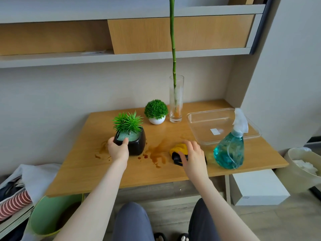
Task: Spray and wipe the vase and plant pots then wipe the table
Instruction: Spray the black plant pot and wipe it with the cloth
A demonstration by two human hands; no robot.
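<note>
Overall, the rectangular light-wood table (173,173) carries every item, with brown liquid stains (157,153) spread across its middle. Next in size, the clear rectangular plastic tray (194,125) sits at the right rear; it holds only a small white label (215,131) on its floor. Just in front of it stands the translucent spray bottle of blue-green liquid (229,150), about two-thirds full, its white trigger head overlapping the tray's near rim in this view. The tall clear glass cylinder vase (176,100) stands at the rear centre and contains one long green stalk (172,42) whose lower end rests in orange-brown residue at the base. To its left, the round white ceramic pot (156,120) holds a ball-shaped green artificial plant. The black rounded-square ceramic pot (137,145), nearer me at left, holds pale green filler and a spiky green plant; my left hand (118,148) grips its near corner, thumb hooked over the rim, fingers wrapped round its side. My right hand (192,154) lies on the crumpled yellow-and-black cleaning cloth (178,149) beside the stains, fingers spread and bent down onto it.
</note>
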